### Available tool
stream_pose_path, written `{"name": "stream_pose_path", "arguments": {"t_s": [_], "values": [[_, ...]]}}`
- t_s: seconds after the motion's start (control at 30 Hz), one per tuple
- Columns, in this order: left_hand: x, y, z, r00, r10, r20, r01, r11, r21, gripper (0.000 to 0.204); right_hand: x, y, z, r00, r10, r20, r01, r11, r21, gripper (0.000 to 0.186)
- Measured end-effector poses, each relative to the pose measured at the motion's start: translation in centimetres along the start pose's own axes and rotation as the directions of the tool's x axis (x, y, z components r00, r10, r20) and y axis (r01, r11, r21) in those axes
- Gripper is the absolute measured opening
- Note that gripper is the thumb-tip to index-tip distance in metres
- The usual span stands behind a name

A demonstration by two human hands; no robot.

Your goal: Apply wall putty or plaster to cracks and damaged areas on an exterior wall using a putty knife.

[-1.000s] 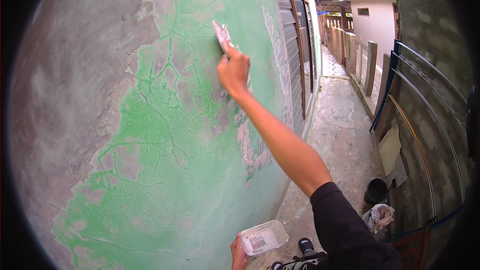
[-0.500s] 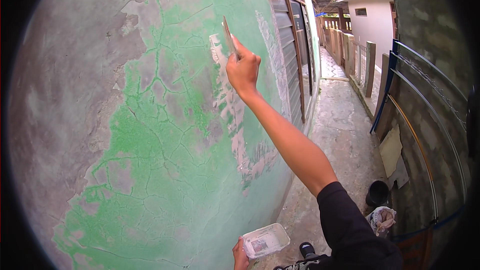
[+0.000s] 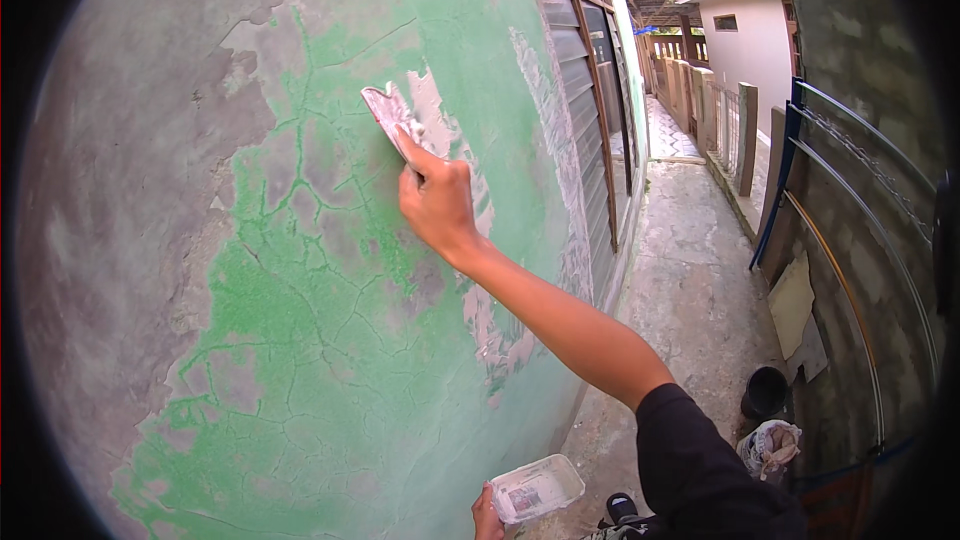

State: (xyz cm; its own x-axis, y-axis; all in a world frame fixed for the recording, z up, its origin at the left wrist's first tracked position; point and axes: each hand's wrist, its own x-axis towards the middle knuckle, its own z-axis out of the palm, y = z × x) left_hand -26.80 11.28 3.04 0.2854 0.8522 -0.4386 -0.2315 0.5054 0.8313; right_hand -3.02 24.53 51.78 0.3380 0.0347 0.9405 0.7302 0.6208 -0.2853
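Note:
My right hand (image 3: 436, 195) is closed round a putty knife (image 3: 392, 118), its wide blade smeared with pale putty. The blade is at the wall (image 3: 300, 390), just left of the upper end of a rough upright strip of putty (image 3: 432, 105). That wall has cracked, peeling green paint. Low in the view, my left hand (image 3: 487, 515) grips one end of a clear rectangular plastic tub (image 3: 538, 490), coated inside with whitish residue. Part of the strip is hidden behind my right hand and forearm.
A louvred window (image 3: 590, 90) with a brown frame lies farther along the wall. On the right, a black bucket (image 3: 765, 393) and a putty-stained sack (image 3: 772, 445) stand on the concrete path (image 3: 680, 260). Metal rods and pipes (image 3: 835, 260) lean by the block wall.
The putty knife has moved left and down, away from the strip's right side, and its blade has turned to show its smeared face. The left hand still holds the tub.

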Motion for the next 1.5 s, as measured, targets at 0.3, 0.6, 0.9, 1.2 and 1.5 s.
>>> {"name": "stream_pose_path", "arguments": {"t_s": [0.3,0.6,0.9,1.2,1.5], "values": [[1.2,0.4,0.8,0.998,0.027,0.050,-0.027,1.000,-0.004,0.044,8.9,1.9,-2.7,0.987,0.046,-0.157,-0.059,0.995,-0.079,0.048],[-0.2,2.1,1.6,1.000,0.026,-0.012,-0.026,0.999,0.026,0.042,9.0,1.5,3.1,0.981,0.130,-0.144,-0.149,0.979,-0.135,0.046],[3.1,-0.5,0.9,0.997,0.026,0.074,-0.026,1.000,0.002,0.043,9.7,0.3,-1.3,0.986,0.115,-0.119,-0.097,0.984,0.148,0.045],[-1.0,1.8,4.6,1.000,0.002,0.015,-0.004,0.990,0.138,0.044,11.2,2.1,-0.5,0.984,0.143,-0.103,-0.147,0.989,-0.025,0.045],[2.6,-0.1,3.9,0.999,0.051,-0.004,-0.051,0.999,0.008,0.041,9.3,-1.5,-1.2,0.999,0.030,-0.025,-0.027,0.993,0.111,0.048]]}}
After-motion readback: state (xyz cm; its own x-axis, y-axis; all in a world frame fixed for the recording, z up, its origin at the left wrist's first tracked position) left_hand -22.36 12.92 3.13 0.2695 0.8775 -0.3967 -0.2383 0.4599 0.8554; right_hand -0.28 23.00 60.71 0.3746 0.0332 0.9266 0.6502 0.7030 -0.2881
